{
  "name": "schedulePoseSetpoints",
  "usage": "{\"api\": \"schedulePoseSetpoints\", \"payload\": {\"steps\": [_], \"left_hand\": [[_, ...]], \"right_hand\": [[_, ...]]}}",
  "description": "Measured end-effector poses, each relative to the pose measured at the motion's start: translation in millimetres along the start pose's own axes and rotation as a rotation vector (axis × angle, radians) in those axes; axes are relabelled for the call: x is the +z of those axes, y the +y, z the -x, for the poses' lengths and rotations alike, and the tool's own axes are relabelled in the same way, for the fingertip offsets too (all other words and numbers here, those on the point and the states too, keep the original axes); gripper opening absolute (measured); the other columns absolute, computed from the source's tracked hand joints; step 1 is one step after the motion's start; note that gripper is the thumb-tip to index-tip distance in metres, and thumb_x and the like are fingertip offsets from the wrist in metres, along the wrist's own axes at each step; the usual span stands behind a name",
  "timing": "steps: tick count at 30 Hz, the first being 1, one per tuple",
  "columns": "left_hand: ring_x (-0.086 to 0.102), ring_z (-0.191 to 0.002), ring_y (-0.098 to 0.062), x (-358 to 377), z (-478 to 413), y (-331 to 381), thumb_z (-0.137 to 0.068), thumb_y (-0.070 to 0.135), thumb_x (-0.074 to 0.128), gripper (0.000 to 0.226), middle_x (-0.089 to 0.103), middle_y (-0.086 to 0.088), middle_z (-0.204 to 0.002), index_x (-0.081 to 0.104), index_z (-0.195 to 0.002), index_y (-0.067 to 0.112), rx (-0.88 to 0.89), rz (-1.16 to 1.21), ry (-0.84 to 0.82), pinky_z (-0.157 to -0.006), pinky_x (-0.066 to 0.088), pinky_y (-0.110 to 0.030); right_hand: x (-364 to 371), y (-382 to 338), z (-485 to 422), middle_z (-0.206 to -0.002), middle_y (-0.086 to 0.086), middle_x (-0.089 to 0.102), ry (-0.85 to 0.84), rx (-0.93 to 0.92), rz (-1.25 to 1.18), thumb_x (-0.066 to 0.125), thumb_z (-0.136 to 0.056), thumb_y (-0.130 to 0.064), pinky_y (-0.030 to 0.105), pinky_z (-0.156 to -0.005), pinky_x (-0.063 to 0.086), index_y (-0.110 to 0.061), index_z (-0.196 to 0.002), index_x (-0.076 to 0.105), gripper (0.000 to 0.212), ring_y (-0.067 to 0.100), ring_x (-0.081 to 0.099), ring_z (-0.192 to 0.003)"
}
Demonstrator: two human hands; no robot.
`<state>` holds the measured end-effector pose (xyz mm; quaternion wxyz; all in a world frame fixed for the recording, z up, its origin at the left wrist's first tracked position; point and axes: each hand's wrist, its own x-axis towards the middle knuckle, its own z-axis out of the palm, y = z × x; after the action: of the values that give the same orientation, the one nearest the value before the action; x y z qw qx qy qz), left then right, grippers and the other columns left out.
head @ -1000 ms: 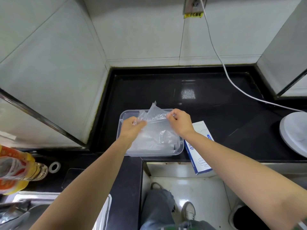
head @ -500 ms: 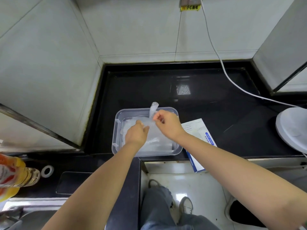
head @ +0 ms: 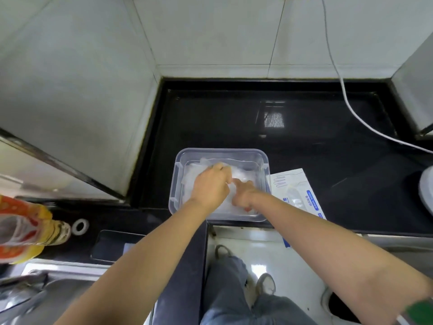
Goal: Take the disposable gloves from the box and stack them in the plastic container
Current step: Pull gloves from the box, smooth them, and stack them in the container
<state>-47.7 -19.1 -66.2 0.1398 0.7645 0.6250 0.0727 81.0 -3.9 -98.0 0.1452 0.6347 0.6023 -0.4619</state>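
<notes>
Light comes bright and even from overhead, leaving 1 white glare patch on the glossy black counter (head: 274, 119) and another on the floor (head: 259, 269), with hardly any shadow. My left hand (head: 210, 187) and right hand (head: 243, 194) are softly blurred, the gloves (head: 243, 174) wash to a pale haze, and the wide lens bows the wall tiles (head: 210, 31) and smears the bottle (head: 28, 228) at the left edge.

Pale grey tiled walls (head: 210, 31) meet in a corner behind the glossy black desk (head: 234, 118), which mirrors a bright patch of light (head: 273, 119). A white cord (head: 337, 73) trails down the wall onto it. Shiny white floor tiles (head: 264, 254) lie below, and a steel sink (head: 58, 289) sits off to the left.
</notes>
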Motion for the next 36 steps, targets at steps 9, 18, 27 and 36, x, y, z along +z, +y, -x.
{"api": "schedulePoseSetpoints", "payload": {"steps": [9, 18, 27, 36], "left_hand": [[0.049, -0.119, -0.032, 28, -2, -14, -0.086, 0.026, 0.07, 0.071, 0.025, -0.012, -0.146, 0.032, -0.146, 0.029, -0.224, -0.095, -0.649, -0.1, 0.046, -0.037], [0.06, -0.08, -0.018, -9, 2, 29, -0.097, 0.025, 0.05, 0.02, 0.067, -0.006, -0.095, 0.068, -0.1, 0.016, -0.192, -0.011, 0.016, -0.073, 0.05, -0.027], [0.055, -0.081, -0.02, -3, 8, 158, -0.098, 0.015, 0.044, 0.015, 0.062, -0.002, -0.09, 0.055, -0.108, 0.012, -0.121, 0.611, -0.118, -0.072, 0.042, -0.029], [0.059, -0.106, -0.038, 64, 21, 163, -0.096, 0.011, 0.042, 0.041, 0.061, -0.019, -0.12, 0.031, -0.135, 0.005, -0.213, 0.405, -0.451, -0.081, 0.043, -0.039]], "right_hand": [[-4, 1, 10, -0.153, 0.014, 0.023, -0.007, 0.001, 0.051, 0.051, -0.098, -0.02, 0.037, -0.093, 0.053, -0.017, -0.155, 0.017, 0.067, 0.035, 0.052, -0.121], [-68, 9, 48, -0.074, -0.001, 0.066, 0.435, -0.418, -0.531, 0.055, -0.093, -0.009, 0.024, -0.055, 0.053, -0.007, -0.094, 0.072, 0.017, 0.008, 0.06, -0.059], [-68, 110, 65, -0.093, 0.003, 0.066, 0.225, 0.037, 0.186, 0.047, -0.092, -0.026, 0.035, -0.072, 0.051, -0.014, -0.099, 0.064, 0.021, 0.022, 0.061, -0.078], [-27, 143, 50, -0.113, 0.004, 0.056, 0.506, -0.046, 0.246, 0.051, -0.093, -0.024, 0.031, -0.073, 0.049, -0.027, -0.106, 0.071, 0.024, 0.027, 0.062, -0.088]]}}
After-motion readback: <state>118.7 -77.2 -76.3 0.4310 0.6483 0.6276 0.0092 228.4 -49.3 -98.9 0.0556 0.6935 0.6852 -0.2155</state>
